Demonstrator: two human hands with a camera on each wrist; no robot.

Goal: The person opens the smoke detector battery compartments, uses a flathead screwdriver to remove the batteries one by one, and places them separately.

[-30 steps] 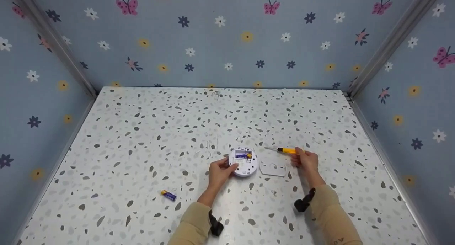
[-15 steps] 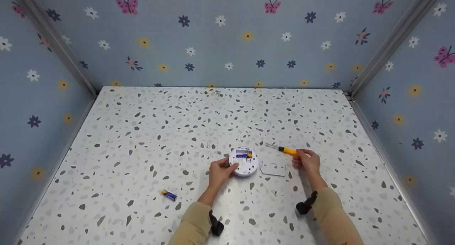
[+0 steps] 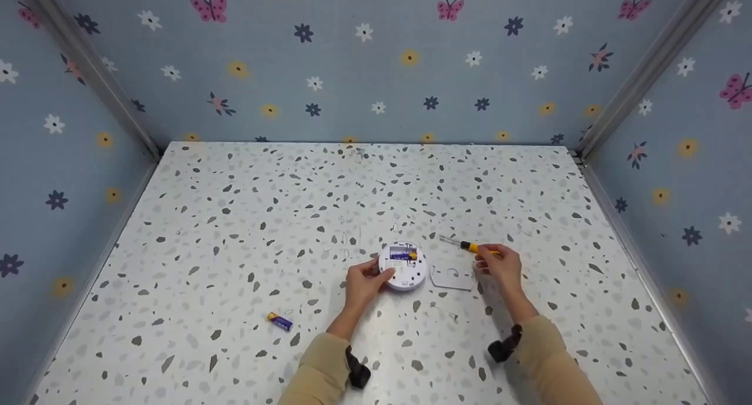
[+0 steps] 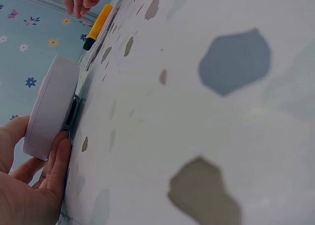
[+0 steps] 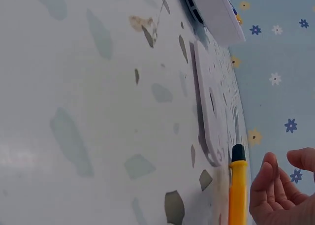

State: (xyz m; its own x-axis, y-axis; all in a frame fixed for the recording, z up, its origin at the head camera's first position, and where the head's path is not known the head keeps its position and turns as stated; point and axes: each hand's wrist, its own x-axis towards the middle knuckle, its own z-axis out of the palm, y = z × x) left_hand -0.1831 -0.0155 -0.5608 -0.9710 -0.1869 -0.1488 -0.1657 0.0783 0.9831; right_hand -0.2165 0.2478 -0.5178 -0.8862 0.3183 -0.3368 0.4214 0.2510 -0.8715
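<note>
My left hand (image 3: 361, 288) grips a round white smoke alarm (image 3: 405, 275), thumb on its face and fingers underneath, tilted up off the table in the left wrist view. One blue-and-yellow battery (image 3: 402, 256) sits in its uncovered compartment. A yellow-handled screwdriver (image 3: 469, 246) with a black collar lies on the table, its shaft pointing left. Just over its handle is my right hand (image 3: 504, 268), fingers loosely bent; the right wrist view shows them apart from the handle and holding nothing. A flat white mounting plate (image 3: 451, 281) lies between the alarm and my right hand.
A loose blue-and-yellow battery (image 3: 279, 322) lies on the speckled white table (image 3: 205, 264), left of my left forearm. Patterned blue wall panels (image 3: 376, 70) stand at the back and both sides. Dark wrist cameras (image 3: 357, 370) are strapped at both sleeves.
The screwdriver's tip has swung slightly away from me, and my right hand has let go of it and shifted a little left over its handle. My left hand and the alarm stay put.
</note>
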